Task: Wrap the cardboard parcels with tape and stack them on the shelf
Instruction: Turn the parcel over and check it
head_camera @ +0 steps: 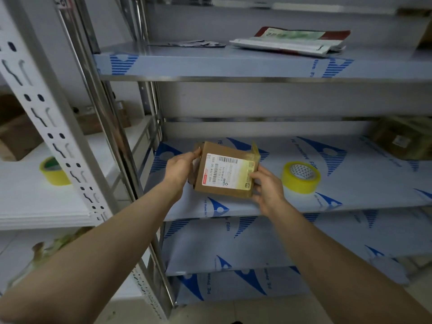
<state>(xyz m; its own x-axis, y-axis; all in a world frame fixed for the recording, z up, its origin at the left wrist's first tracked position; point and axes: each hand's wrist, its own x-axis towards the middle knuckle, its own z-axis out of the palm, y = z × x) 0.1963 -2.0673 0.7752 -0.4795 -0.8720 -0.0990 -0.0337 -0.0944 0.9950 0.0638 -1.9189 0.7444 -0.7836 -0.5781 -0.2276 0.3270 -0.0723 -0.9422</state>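
Note:
A small brown cardboard parcel (224,170) with a white barcode label is held just above the middle shelf (350,183). My left hand (181,168) grips its left end, fingers curled round the edge. My right hand (266,189) holds its lower right corner, thumb on the label. A strip of yellowish tape (253,155) lies across the label's right side, and its loose end sticks up at the parcel's far right corner. A roll of yellow tape (300,174) lies on the shelf to the right of the parcel.
A second yellow tape roll (53,171) sits on the white shelf at left, behind a perforated upright (56,134). Flat bags (292,42) lie on the upper shelf. A taped parcel (402,141) sits at the middle shelf's far right. Brown boxes (18,136) stand far left.

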